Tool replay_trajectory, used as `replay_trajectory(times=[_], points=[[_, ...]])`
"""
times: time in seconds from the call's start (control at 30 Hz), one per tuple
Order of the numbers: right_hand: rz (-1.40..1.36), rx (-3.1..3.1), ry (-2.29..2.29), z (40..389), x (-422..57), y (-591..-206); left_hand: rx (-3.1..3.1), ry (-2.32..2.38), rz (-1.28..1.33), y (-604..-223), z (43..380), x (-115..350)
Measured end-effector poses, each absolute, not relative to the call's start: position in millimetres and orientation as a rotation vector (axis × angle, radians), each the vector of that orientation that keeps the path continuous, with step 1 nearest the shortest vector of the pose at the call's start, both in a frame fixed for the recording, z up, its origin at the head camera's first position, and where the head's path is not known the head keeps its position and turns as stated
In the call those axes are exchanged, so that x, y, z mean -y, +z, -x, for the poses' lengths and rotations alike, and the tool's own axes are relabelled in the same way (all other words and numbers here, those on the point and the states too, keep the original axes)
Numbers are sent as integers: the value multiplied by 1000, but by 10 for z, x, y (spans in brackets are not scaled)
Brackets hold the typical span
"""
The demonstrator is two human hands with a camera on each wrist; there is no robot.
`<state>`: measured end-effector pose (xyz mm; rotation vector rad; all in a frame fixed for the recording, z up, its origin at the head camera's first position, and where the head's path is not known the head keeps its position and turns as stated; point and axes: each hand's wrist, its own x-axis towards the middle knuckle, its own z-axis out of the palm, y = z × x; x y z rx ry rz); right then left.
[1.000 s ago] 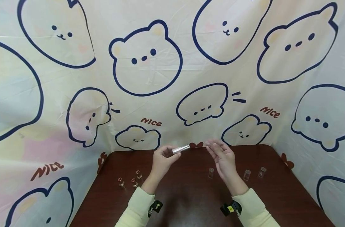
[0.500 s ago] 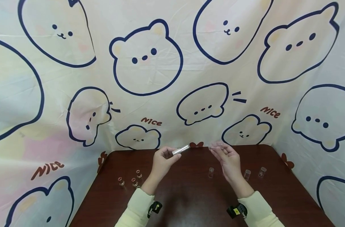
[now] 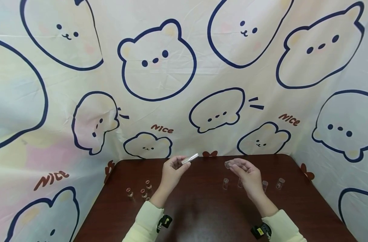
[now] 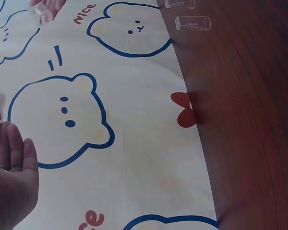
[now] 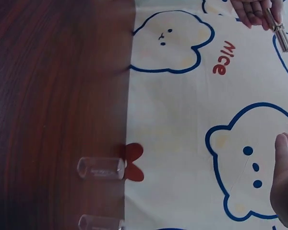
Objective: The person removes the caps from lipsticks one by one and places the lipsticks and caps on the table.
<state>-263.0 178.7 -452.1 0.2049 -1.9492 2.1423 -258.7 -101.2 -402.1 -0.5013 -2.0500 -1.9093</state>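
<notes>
My left hand pinches a shiny silver lipstick tube between thumb and fingers, tilted with its far end up to the right. The right wrist view catches the same lipstick tube at its upper right corner, looking metallic with a golden tint. My right hand holds a small clear plastic cap by the fingertips, apart from the tube. In the left wrist view that clear cap shows near the top edge. Both hands are raised over the far part of the table.
Several short lipstick bases with reddish tops stand at the left of the brown table. Several clear caps stand at the right, one partly behind my right hand. A bear-print cloth hangs around the table.
My right hand has moved right and slightly down with the clear cap, away from the lipstick tube. My left hand has stayed nearly in place, tilting the tube slightly.
</notes>
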Motion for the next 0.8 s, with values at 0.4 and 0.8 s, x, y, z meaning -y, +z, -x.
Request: replay_trajectory(times=[0.4, 0.8], points=[[-102, 2226, 1939, 2599, -1907, -4605, 2026, -1964, 476, -4122, 2658, 1013], [-51, 2391, 1835, 2647, -1979, -4776, 2019, -2007, 455, -4147, 2674, 1009]])
